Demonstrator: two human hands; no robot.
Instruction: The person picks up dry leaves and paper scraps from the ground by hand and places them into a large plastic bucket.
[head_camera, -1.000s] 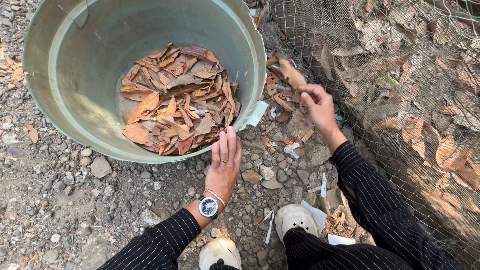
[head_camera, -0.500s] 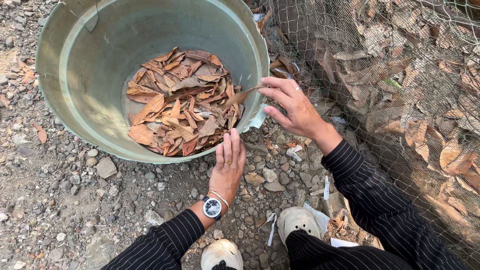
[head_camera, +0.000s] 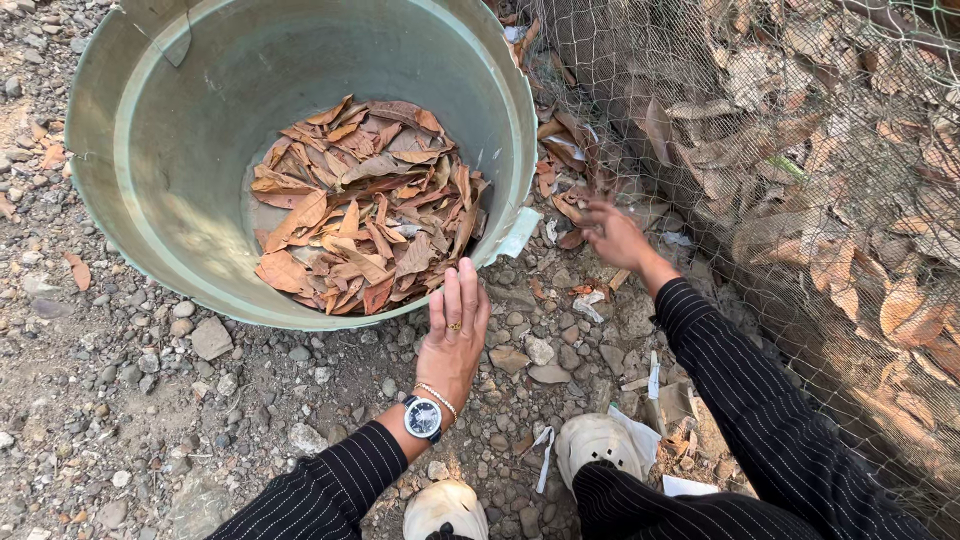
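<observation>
Leaf-filled tub (head_camera: 160, 210) left of both hands.

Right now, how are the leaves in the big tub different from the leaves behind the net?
The leaves in the tub lie loose in one flat heap on the tub's bottom, with nothing over them; the leaves behind the net are pressed against the mesh and spread widely. The tub's leaves look orange-brown in sunlight; those behind the net look duller and greyer. Both are dry, brown, fallen leaves.
</observation>
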